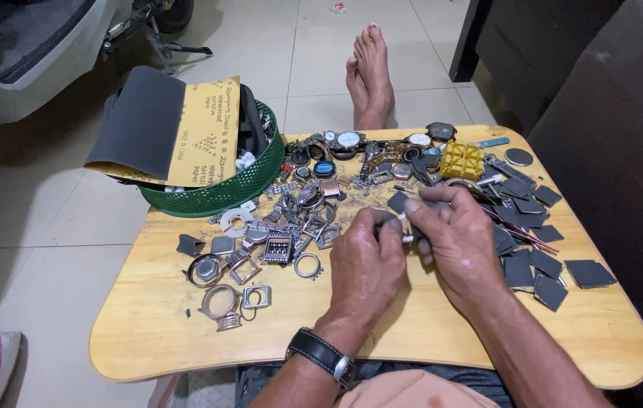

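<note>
— Pale tiled floor (276,45) below, and over the lap a low yellow wooden table with rounded corners (442,332). Why so crowded at the far half?
— Probably to leave the near edge bare for the wrists. Heap of round and square metal watch cases and rings (276,242) kept to the left, dark grey cut squares of sandpaper (540,264) to the right, each within easy reach.
— And the round green plastic basket (223,193)?
— Stands on the far left corner, with large grey and yellow sandpaper sheets (178,128) leaning out of it. Seemingly storage, out of the way.
— Left hand (366,268)?
— Curled, with a black strap wristwatch (325,355) on the wrist. Thumb and forefinger pinching a small pale piece (403,227) above the table middle.
— Right hand (461,238)?
— Also closed, fingertips pressed on the same piece from the other side. Held between both, likely for steadiness. Too small to tell its kind.
— Forearms?
— Come in from the near edge, bent toward each other.
</note>
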